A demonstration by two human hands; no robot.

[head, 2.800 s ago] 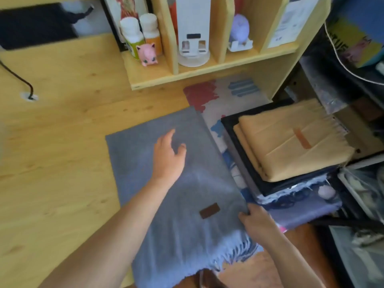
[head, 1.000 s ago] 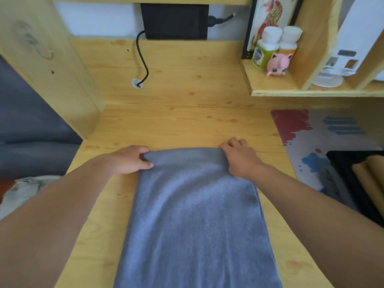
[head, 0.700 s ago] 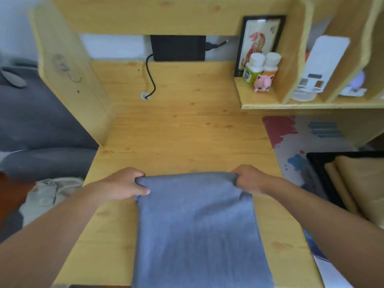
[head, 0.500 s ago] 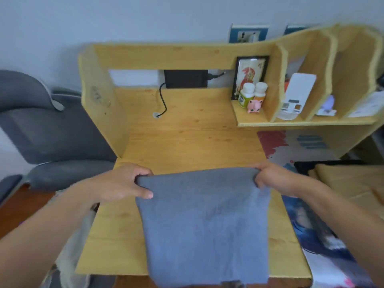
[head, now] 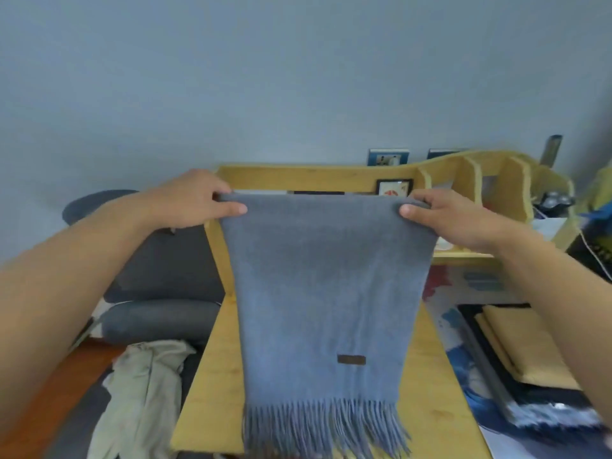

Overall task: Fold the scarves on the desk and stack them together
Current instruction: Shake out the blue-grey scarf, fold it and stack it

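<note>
Hands (head: 195,202) (head: 440,220) pinching grey scarf (head: 326,293) corners

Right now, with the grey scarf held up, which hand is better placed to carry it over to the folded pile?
Probably the right hand. It pinches the grey scarf on the side where the folded tan scarf lies; the left hand holds the far corner, by the chair.
</note>
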